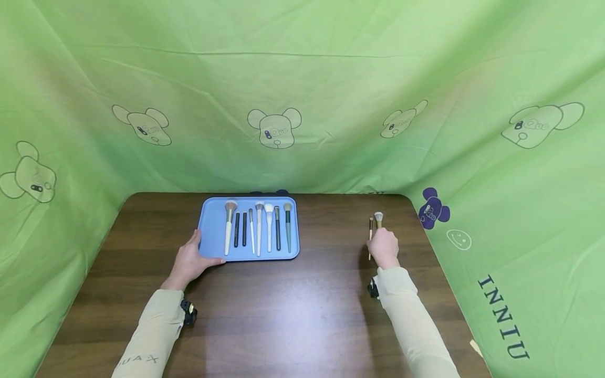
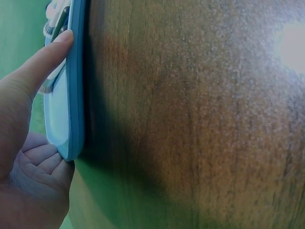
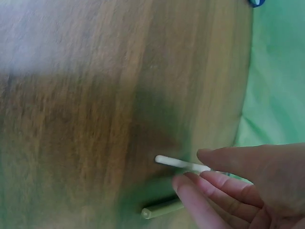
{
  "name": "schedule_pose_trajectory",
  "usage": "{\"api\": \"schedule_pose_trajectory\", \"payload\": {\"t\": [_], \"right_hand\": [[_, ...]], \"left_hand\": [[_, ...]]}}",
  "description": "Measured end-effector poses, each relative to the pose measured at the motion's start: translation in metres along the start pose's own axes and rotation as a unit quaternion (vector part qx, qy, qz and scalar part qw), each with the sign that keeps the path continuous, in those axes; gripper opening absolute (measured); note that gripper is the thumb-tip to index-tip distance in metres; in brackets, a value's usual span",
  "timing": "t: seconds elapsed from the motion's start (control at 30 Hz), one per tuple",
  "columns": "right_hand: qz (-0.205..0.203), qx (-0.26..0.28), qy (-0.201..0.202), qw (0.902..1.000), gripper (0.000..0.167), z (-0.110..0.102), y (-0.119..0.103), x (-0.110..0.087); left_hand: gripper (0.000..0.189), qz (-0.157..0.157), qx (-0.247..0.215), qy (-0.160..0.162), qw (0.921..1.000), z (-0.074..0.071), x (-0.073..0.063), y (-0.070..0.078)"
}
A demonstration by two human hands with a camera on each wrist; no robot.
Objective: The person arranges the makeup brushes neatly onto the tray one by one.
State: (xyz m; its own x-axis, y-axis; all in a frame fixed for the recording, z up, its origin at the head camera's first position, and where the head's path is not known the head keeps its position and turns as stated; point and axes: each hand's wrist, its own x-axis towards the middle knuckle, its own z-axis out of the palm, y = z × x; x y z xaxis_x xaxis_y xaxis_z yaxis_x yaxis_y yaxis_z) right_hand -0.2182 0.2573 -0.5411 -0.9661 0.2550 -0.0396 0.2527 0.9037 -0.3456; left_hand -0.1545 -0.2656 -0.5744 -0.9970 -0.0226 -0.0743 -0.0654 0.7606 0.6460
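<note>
A blue tray (image 1: 212, 226) lies on the table with several makeup brushes side by side in it. My left hand (image 1: 189, 265) holds its near left corner, the thumb along the front rim and the fingers at the left side; in the left wrist view the thumb (image 2: 52, 52) touches the rim. Over at the right, my right hand (image 1: 384, 247) is over two more brushes: a thin pale-handled brush (image 1: 371, 226) and an olive-handled brush (image 1: 378, 217), partly hidden by the hand. In the right wrist view the pale handle (image 3: 171, 162) shows between the parted thumb and fingers; the olive handle (image 3: 162, 210) lies beneath the fingers.
Green printed cloth (image 1: 302, 79) hangs behind and along both sides of the brown wooden table (image 1: 293, 310). Bright glare falls on the table's front middle. A small pale piece (image 1: 476, 347) shows at the right edge.
</note>
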Motion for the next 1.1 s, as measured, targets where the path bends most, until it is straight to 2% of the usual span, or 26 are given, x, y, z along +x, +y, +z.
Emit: {"api": "schedule_pose_trajectory", "payload": {"t": [0.43, 0.73, 1.1], "right_hand": [[0.0, -0.007, -0.023, 0.9997, 0.017, 0.005, -0.006, -0.001], [-0.003, -0.006, -0.042, 0.9991, 0.033, 0.008, -0.009, -0.001], [-0.022, 0.011, -0.042, 0.9988, 0.034, 0.013, -0.017, -0.003]], "left_hand": [[0.125, 0.001, 0.004, 0.001, 1.0, -0.002, -0.001, 0.002], [0.125, -0.004, 0.002, 0.0, 1.0, -0.001, -0.001, 0.003], [0.125, -0.008, -0.001, -0.004, 1.0, -0.002, -0.001, 0.004]]}}
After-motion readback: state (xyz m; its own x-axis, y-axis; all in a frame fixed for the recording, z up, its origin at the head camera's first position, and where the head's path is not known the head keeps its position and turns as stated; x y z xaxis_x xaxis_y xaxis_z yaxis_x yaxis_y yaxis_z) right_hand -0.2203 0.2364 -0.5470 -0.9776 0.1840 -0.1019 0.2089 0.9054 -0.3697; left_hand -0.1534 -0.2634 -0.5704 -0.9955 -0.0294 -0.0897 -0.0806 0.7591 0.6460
